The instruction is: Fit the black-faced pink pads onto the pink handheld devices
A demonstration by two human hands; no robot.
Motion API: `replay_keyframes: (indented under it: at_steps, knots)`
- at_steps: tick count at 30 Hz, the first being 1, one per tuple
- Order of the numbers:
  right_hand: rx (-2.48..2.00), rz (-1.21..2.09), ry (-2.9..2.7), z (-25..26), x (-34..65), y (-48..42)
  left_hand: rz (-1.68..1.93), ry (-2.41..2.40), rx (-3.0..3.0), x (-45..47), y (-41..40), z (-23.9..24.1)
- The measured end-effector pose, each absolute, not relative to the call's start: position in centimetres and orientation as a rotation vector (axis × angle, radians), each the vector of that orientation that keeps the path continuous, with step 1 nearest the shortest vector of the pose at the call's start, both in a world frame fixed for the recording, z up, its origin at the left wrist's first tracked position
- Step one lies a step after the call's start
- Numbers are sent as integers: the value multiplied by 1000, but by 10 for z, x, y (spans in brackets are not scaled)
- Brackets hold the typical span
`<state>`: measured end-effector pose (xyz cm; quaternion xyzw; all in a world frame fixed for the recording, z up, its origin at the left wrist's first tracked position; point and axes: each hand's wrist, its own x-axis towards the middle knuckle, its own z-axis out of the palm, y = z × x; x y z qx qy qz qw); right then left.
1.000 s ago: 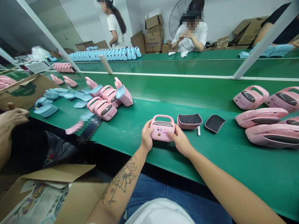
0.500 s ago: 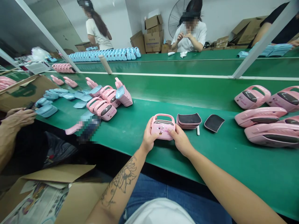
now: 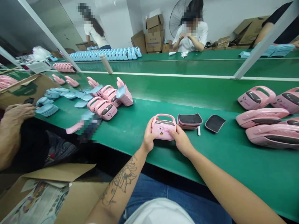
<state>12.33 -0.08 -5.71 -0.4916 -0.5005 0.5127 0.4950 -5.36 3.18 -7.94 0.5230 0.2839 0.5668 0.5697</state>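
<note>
Between my two hands is a pink plastic case (image 3: 163,129) with a top handle, a dark window and a cartoon print on its front. My left hand (image 3: 149,137) grips its left side, thumb on the front. My right hand (image 3: 183,140) holds the right side the same way. Just right of it lies a stack of pink panels with dark faces (image 3: 189,120), with a small white stick (image 3: 198,130) beside it. Farther right, a single dark panel with a pale edge (image 3: 215,123) lies flat on the green table (image 3: 224,168).
Several pink handled cases (image 3: 272,137) stand at the right, more (image 3: 106,109) left of centre. Light blue panels (image 3: 48,109) lie near a co-worker's hand (image 3: 21,112). An open carton (image 3: 81,199) sits below the table at left. A white post (image 3: 263,40) rises at right.
My hands and the pink case have barely moved; the view has shifted slightly. At the back left, the standing person leans differently. The seated person's hands are raised a little differently.
</note>
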Motion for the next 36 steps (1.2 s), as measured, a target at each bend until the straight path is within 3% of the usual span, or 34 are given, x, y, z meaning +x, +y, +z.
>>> replay_keyframes:
  at_steps: [15, 19, 25, 31, 36]
  knots:
    - [-1183, 1352, -1299, -64, 126, -7, 1464, 845, 1148, -52, 22, -77]
    - [-1247, 1215, -1359, -65, 125, -12, 1488, 820, 1110, -50, 20, -75]
    - [-1518, 717, -1700, -41, 112, -27, 1556, 957, 889, -44, 18, -74]
    - [-1586, 751, -1785, 8, 95, -31, 1536, 992, 743, -43, 23, -71]
    - [-1551, 675, -1591, 25, 147, 19, 1453, 1053, 876, -17, 51, -52]
